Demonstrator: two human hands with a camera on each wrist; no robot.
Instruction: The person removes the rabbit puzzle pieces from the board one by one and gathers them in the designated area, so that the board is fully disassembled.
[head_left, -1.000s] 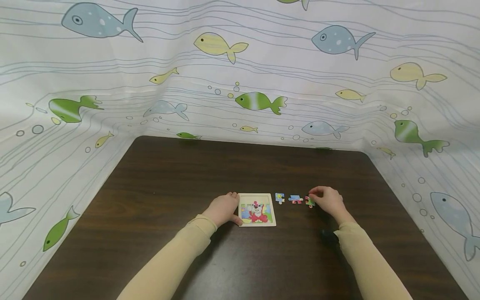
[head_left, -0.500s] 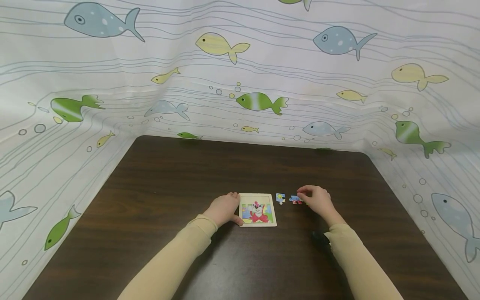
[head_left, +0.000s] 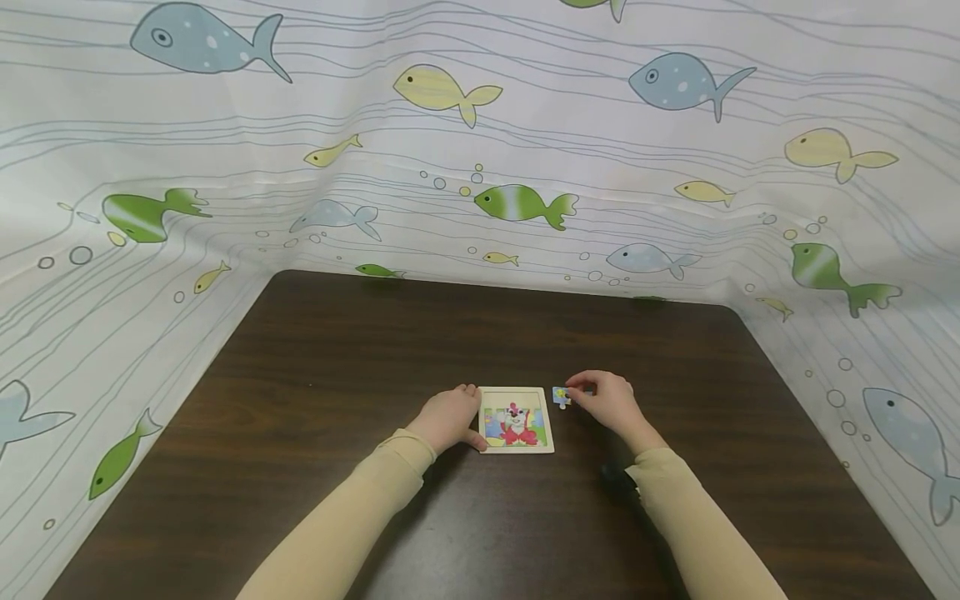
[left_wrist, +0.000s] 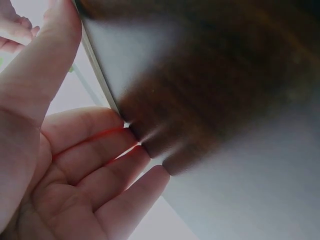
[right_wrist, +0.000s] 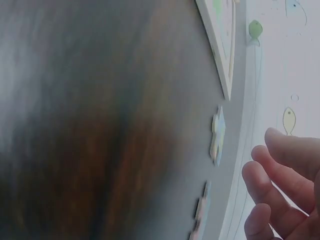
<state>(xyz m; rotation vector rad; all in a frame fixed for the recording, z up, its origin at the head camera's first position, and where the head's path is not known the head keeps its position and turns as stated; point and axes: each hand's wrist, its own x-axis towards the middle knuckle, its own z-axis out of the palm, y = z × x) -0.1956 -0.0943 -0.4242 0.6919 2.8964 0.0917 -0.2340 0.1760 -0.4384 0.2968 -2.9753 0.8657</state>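
Observation:
My left hand [head_left: 450, 417] rests against the left side of a small wooden puzzle tray [head_left: 512, 399], thumb at its near corner, fingers by the far one. Its lower part carries a picture of a red-and-white cartoon animal; the upper part is bare. In the left wrist view, the thumb and forefinger touch the tray's edge [left_wrist: 100, 70]. Just right of the tray lies a blue-and-yellow jigsaw piece [head_left: 559, 395], with my right hand [head_left: 611, 404] hovering over its right side. The right wrist view shows nothing between those fingers [right_wrist: 285, 150]. More pieces [right_wrist: 202, 206] lie below that hand, mostly hidden in the head view.
A dark wood table [head_left: 360, 350] bears everything. White fabric with printed fish [head_left: 525, 125] hangs round its back and both sides. Something dark [head_left: 617, 477], its kind unclear, shows beneath the right wrist.
My right hand has moved left, from the farthest piece over the middle one to the piece beside the tray. The left hand and the tray keep their places.

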